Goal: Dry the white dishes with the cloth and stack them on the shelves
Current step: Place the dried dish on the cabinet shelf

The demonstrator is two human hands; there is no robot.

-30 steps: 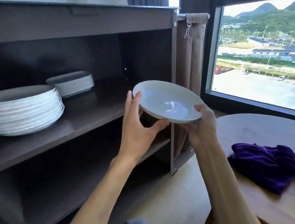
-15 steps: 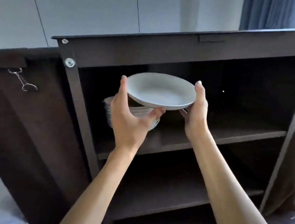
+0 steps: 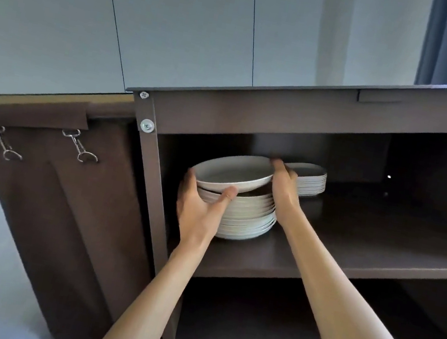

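Since 0.5 s earlier: carried into shelf [image 3: 351,251], white dish [image 3: 233,172] tilted over stack [image 3: 246,218]; gripped by left hand [image 3: 200,210] at 8 o'clock, right hand [image 3: 283,189] at 3.

A person's left hand [image 3: 203,210] and right hand [image 3: 283,189] hold a shallow white dish [image 3: 233,172] by opposite rims, tilted just above a stack of white dishes [image 3: 248,218] on the upper shelf [image 3: 365,254] of a dark brown cabinet [image 3: 284,120]. A second, lower stack of plates [image 3: 311,182] sits behind; metal clips [image 3: 80,144] hang from the fabric side panel.
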